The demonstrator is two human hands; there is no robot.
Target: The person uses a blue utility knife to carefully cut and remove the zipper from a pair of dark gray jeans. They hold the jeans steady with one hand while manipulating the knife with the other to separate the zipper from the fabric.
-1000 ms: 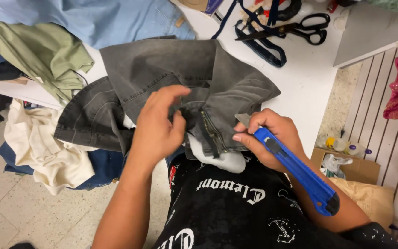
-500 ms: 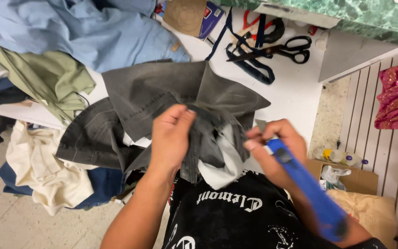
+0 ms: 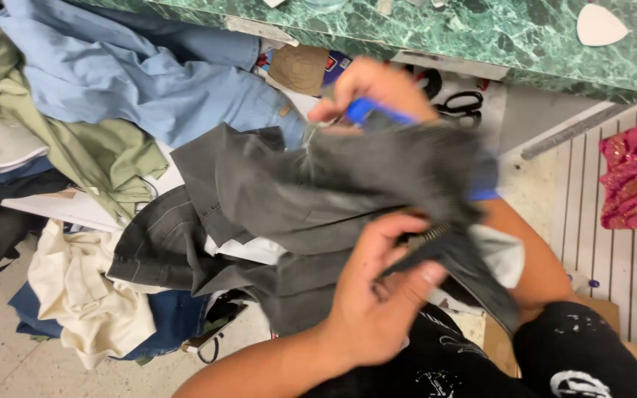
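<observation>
While left hand (image 3: 377, 295) grips grey jeans (image 3: 318, 199) (blurred), right hand (image 3: 377, 88) holds blue cutter (image 3: 363, 110).

Head camera looks steeply down, close over hands (image 3: 377, 295).

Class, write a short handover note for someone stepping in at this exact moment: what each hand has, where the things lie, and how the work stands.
Left hand: gripping the dark grey jeans near the zipper, holding them lifted off the white table.
Right hand: raised behind the jeans, closed on a blue utility knife; blade not visible.
Nearby: black scissors under the green marble counter; light blue jeans and olive trousers piled to the left.
Done or left: motion blur hides any cuts; cannot tell.
</observation>
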